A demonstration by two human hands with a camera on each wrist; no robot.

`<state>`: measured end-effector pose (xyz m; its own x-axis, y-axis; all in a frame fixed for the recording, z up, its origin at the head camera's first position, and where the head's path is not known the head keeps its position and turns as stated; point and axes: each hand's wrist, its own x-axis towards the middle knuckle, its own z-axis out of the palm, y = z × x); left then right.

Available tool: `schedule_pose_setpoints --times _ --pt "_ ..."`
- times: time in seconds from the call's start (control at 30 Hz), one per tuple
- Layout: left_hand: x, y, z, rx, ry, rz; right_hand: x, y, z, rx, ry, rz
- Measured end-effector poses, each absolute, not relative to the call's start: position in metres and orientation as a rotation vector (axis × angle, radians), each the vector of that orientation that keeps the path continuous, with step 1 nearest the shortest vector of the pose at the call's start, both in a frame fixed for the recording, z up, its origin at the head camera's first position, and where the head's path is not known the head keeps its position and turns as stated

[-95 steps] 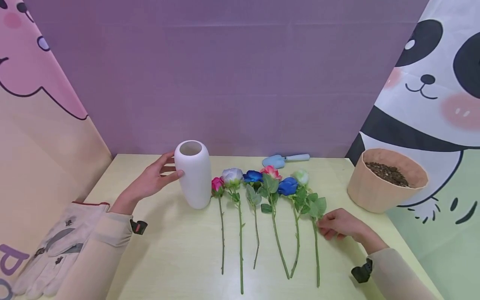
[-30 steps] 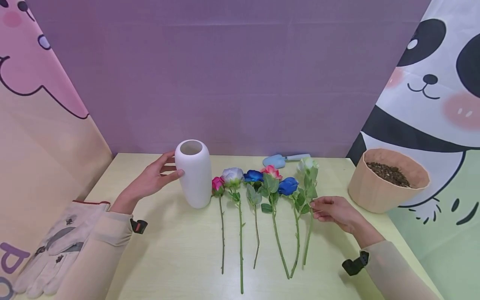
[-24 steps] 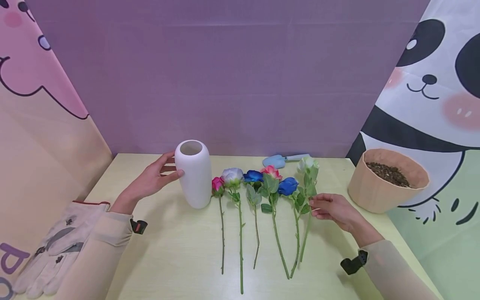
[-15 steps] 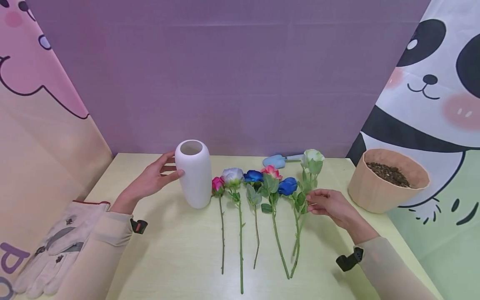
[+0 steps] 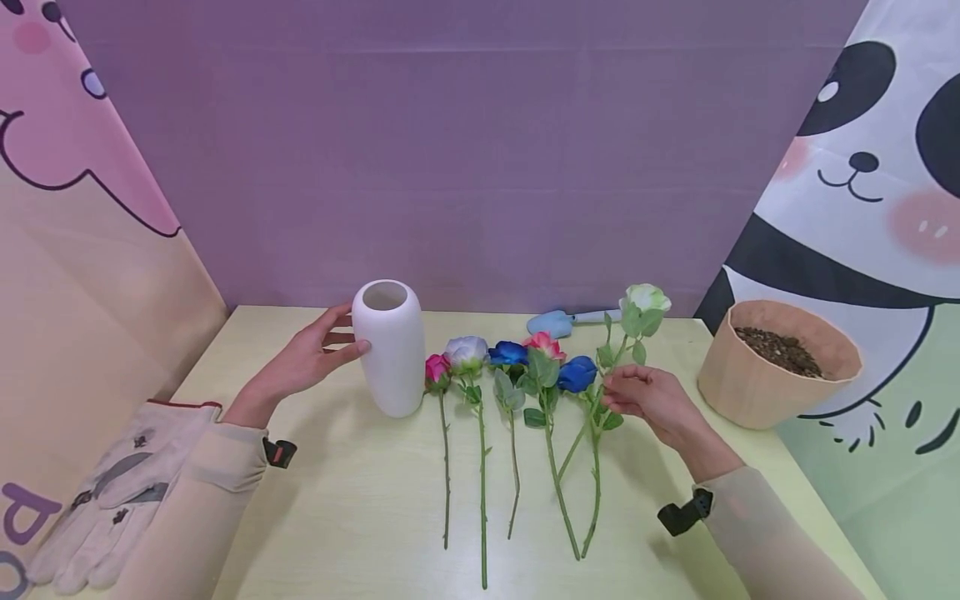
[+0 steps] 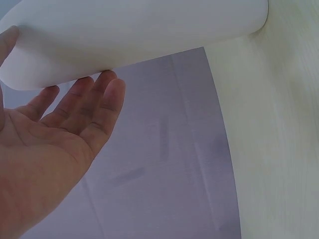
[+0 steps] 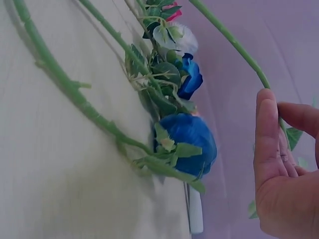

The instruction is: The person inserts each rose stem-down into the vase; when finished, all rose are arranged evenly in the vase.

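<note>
My left hand [image 5: 311, 352] holds the upright white vase [image 5: 388, 362] by its left side, thumb in front and fingers behind. In the left wrist view the fingertips [image 6: 107, 77] touch the vase wall [image 6: 149, 30]. My right hand [image 5: 656, 404] pinches the stem of a pale green-white rose [image 5: 647, 297], lifted off the table with its head up and its stem slanting down left. The right wrist view shows that stem [image 7: 234, 42] between thumb and fingers. Below it lies a blue rose [image 5: 577, 374] [image 7: 187, 142].
More flowers lie in a row: a magenta rose [image 5: 437, 369], a whitish flower [image 5: 467, 353], another blue one [image 5: 508, 352] and a pink one [image 5: 543, 344]. Behind them is a blue trowel [image 5: 551, 323]. A soil-filled pot [image 5: 750, 375] stands right, gloves [image 5: 123, 492] lie left.
My right hand has taken the green-white rose by its stem, raised it from the table and carried it slightly left and away from me. The left hand and vase have stayed put.
</note>
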<state>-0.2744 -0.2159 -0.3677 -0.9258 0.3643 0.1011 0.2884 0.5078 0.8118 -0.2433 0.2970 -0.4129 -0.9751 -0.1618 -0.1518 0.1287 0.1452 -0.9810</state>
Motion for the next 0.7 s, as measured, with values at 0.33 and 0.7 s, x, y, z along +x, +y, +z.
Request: schedule_pose_setpoints --times 0.33,0.7 --pt "-0.274 -0.216 -0.369 0.566 2.668 1.392 -0.247 0.282 -0.404 -0.008 2.231 -1.983" --pt "-0.274 -0.215 -0.368 0.563 2.657 1.413 -0.253 0.266 -0.39 -0.034 2.199 -2.099"
